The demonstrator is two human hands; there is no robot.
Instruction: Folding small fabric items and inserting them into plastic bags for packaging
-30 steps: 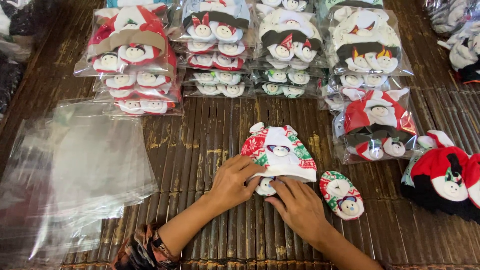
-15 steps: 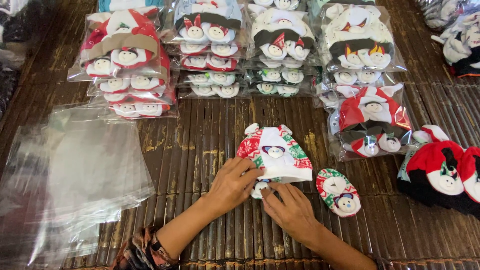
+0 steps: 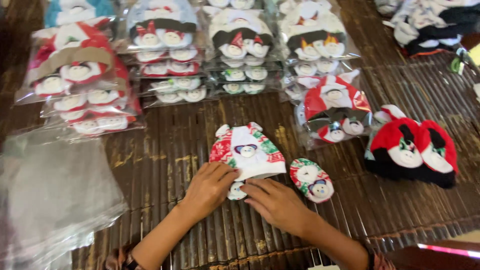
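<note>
A small white baby cap (image 3: pixel 248 150) with red and green patterned sides and a round face patch lies on the dark slatted bamboo surface (image 3: pixel 170 160). My left hand (image 3: pixel 209 187) rests on the cap's lower edge, fingers on a small matching piece (image 3: pixel 235 191) tucked beneath it. My right hand (image 3: pixel 275 202) lies flat just right of that piece, fingertips touching it. A separate red, green and white bootie (image 3: pixel 311 180) with a face patch sits to the right of my right hand.
Several clear bags of similar caps (image 3: pixel 165 50) are stacked in rows at the back. A loose pile of clear plastic bags (image 3: pixel 50 190) lies at left. Red and black caps (image 3: pixel 412 150) sit at right, a bagged set (image 3: pixel 334 107) beside them.
The view has shifted slightly. Both hands stay at the cap's lower edge, with the fingers pressing the small piece under it a little further.
</note>
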